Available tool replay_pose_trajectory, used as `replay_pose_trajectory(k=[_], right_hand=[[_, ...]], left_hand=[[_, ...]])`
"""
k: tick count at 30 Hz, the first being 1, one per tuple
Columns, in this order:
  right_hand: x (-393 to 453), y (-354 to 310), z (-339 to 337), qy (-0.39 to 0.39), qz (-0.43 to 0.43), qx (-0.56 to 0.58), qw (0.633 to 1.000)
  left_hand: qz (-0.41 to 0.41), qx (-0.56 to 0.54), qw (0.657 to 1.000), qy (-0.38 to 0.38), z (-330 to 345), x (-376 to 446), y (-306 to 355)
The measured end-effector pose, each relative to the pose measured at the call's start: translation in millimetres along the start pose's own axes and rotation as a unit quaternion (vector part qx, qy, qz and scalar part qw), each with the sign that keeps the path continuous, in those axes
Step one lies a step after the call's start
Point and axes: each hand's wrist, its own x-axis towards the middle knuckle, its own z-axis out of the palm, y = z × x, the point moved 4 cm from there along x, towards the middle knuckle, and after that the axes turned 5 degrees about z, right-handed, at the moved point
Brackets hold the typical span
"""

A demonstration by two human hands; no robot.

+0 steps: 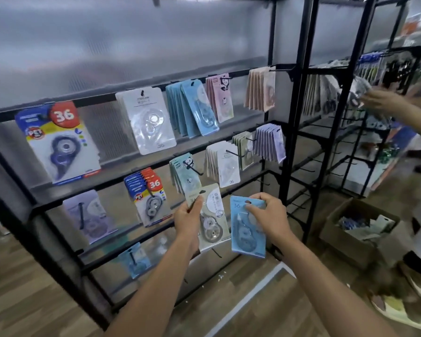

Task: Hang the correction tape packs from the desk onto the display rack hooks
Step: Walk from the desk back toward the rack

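While both hands are up in front of the black display rack, each one's got its own correction tape pack. Left hand is pinching the top left corner of a pale green pack, thumb on the front near the hang hole, fingers curled behind it. Up and left of that grip there's a stack of blue-and-red "36" packs on a hook, and right above the thumb a bunch of mint panda packs hanging, bottom edge just about touching the green pack's top. Just right of the green one, the right hand holds a light blue pack by its upper right, fingers wrapped over the top edge by the hole, thumb across the front. Neither pack is on a hook. Above that hand hang white "36" packs. Off to the lower right is a cardboard box of more packs on the floor, and another person's hand reaches at the next rack, top right.
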Motion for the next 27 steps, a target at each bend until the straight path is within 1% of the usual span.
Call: replay_pose_trajectory(k=[7, 11, 17, 21, 24, 27], right_hand=[[101, 28, -13, 0.009, 0.025, 0.007, 1.0], [146, 41, -26, 0.042, 0.046, 0.024, 0.998], [202, 70, -52, 0.08, 0.072, 0.017, 0.994], [244, 86, -66, 0.074, 0.086, 0.006, 0.993], [280, 93, -71, 0.041, 0.083, 0.007, 0.996], [313, 96, -74, 0.005, 0.068, 0.0, 0.998]], left_hand=[[0.033, 0.062, 0.996, -0.05, 85, 84, -23], [0.054, 0.103, 0.99, -0.085, 125, 116, -32], [0.068, 0.171, 0.974, -0.128, 185, 145, -59], [0.094, 0.207, 0.968, -0.108, 227, 165, -69], [0.123, 0.234, 0.962, -0.068, 255, 185, -67], [0.129, 0.229, 0.964, -0.025, 280, 204, -63]])
